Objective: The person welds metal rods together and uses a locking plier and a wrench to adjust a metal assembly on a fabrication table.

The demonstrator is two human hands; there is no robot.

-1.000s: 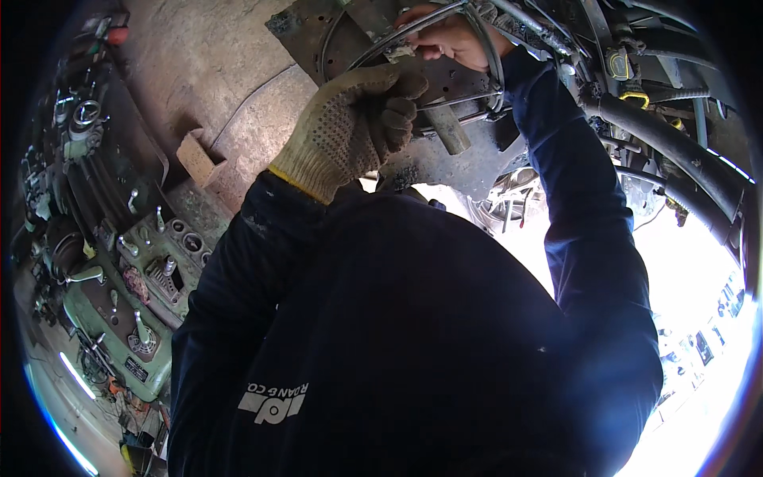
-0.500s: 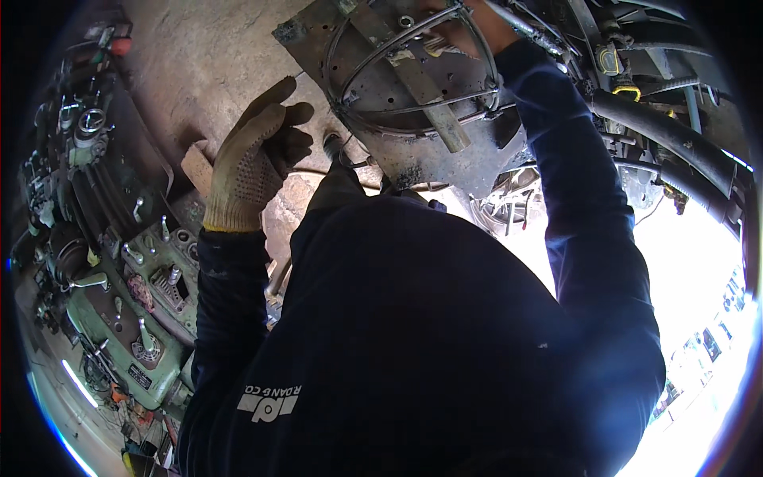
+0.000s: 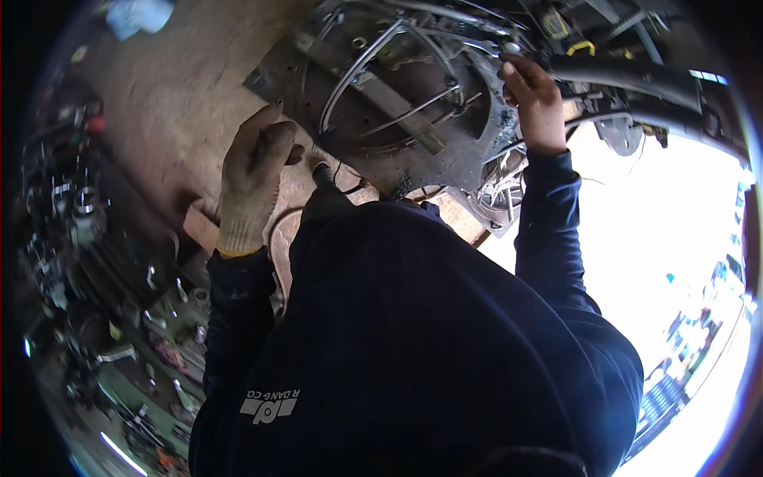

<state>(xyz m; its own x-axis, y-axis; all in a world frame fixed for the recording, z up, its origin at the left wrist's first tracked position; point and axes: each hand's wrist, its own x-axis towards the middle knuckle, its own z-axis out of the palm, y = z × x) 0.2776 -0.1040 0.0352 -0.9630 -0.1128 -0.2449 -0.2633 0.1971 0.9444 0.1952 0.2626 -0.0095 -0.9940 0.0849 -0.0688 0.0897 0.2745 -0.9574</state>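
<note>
My left hand, in a pale knitted work glove, hovers left of a dark steel plate. Its fingers are loosely bent and apart, with nothing visible in them. My bare right hand is raised beyond the plate's right side, fingers pinched; whatever may be between the fingertips is too small to make out. On the plate sits a rounded frame of bent metal rods, beside the right hand's fingertips at its upper end. A flat metal bar lies slantwise under the rods.
A green machine with levers stands along the left. Thick black hoses or tubes run at the far right, with a yellow-and-black tape measure nearby. A wooden block lies by my left wrist. A pale blue cloth-like item is at the far left.
My right hand has drawn back from inside the rod frame, toward the right, and is now in full view. My left hand's fingers have curled a little. The whole view has shifted slightly.
</note>
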